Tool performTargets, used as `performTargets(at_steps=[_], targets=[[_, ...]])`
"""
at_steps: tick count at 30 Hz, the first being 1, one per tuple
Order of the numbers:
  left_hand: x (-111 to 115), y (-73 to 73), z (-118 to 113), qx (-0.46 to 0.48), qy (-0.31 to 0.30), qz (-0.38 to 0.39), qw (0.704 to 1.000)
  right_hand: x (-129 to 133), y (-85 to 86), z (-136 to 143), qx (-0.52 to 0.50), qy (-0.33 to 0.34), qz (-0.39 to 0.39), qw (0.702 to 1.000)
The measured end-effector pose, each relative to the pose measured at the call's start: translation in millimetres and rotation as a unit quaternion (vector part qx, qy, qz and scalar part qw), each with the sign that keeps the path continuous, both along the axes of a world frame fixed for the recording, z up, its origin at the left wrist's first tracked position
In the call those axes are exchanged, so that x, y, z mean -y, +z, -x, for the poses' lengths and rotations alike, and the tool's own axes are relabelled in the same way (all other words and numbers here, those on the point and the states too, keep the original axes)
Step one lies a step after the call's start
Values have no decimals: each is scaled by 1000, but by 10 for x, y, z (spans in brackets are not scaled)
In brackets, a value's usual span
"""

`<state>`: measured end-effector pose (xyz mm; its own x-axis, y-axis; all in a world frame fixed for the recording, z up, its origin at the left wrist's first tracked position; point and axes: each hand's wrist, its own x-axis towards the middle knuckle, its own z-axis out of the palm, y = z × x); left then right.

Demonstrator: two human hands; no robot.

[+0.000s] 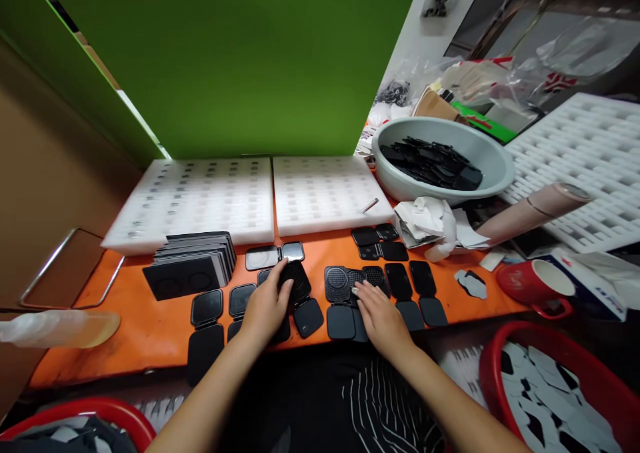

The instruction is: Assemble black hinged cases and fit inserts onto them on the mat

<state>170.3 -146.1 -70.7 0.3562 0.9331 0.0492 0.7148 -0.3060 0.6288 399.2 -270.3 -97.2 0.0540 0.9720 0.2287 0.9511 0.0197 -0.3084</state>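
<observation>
Several small black hinged cases lie unfolded in rows on an orange table covering (160, 329). My left hand (265, 303) grips the left edge of one open black case (297, 283) with a ridged upper half, turned at an angle; part of its grip is hidden. My right hand (383, 319) rests with fingers stretched over a textured case (356, 279), beside another ridged case (337, 285). More open cases (399, 281) lie to the right of it. Other cases (207, 307) lie left of my left hand, partly covered by it.
White slotted foam boards (210, 199) stand behind the cases, beside a stack of dark cards (193, 266). A grey basin (445, 189) of black pieces, a pink bottle (537, 213) and a red mug (533, 283) are right. Red tubs (493, 373) sit below the front edge.
</observation>
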Motion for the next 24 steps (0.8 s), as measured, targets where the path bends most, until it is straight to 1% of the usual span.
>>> performTargets(at_steps=[2, 3, 4, 5, 7, 8, 9, 12, 14, 16, 19, 22, 24], targets=[[-44, -21, -134, -46, -12, -73, 996, -11, -26, -17, 22, 9, 16, 1000], [-17, -29, -209, -64, -29, -112, 991, -17, -30, -18, 31, 19, 24, 999], [37, -39, -288, -78, -60, -143, 985, -23, -30, -17, 39, 31, 32, 998], [113, -55, -368, -88, -110, -162, 977, -29, -26, -16, 45, 43, 38, 997], [288, -112, -514, -105, -221, -166, 955, -39, -16, -17, 54, 59, 48, 996], [368, -152, -571, -115, -253, -162, 947, -42, -13, -17, 58, 60, 50, 995], [434, -198, -612, -125, -269, -157, 942, -44, -13, -14, 60, 57, 49, 995], [514, -326, -637, -148, -278, -151, 937, -39, -26, 10, 65, 30, 39, 997], [485, -373, -600, -154, -286, -154, 933, -30, -41, 34, 68, 12, 32, 997], [426, -380, -560, -157, -297, -158, 929, -22, -54, 50, 67, 1, 28, 997], [341, -338, -544, -154, -318, -153, 923, -16, -63, 48, 61, -1, 28, 998], [288, -254, -547, -137, -346, -127, 919, -14, -67, 33, 57, 4, 29, 998], [263, -185, -507, -113, -347, -104, 925, -13, -72, 27, 55, 4, 32, 998]])
